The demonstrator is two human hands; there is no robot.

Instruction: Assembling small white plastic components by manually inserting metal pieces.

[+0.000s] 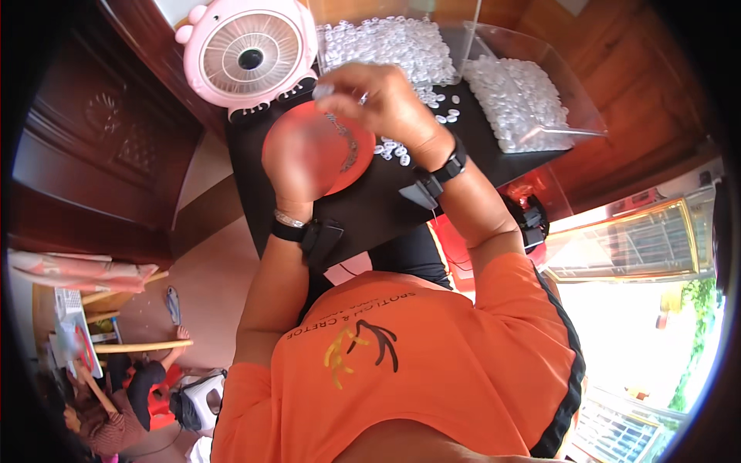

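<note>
Desk [370,208], black: edges close behind and L of hands; little bare top, mostly near side.
Pink fan [248,54]: just beyond L hand.
Clear bin [532,92] w/ small clear caps: R of R hand.
Red dish [340,158]: under both hands.
L hand [297,158]: blurred, grip unclear.
R hand [378,100]: fingers pinched on small clear cap [323,90], above dish.

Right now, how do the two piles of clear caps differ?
The left pile spreads wide, with caps spilling loose onto the black table toward the right hand. The right pile is narrower and sits in a clear tray angled off the table's edge. Both are small clear caps.
</note>
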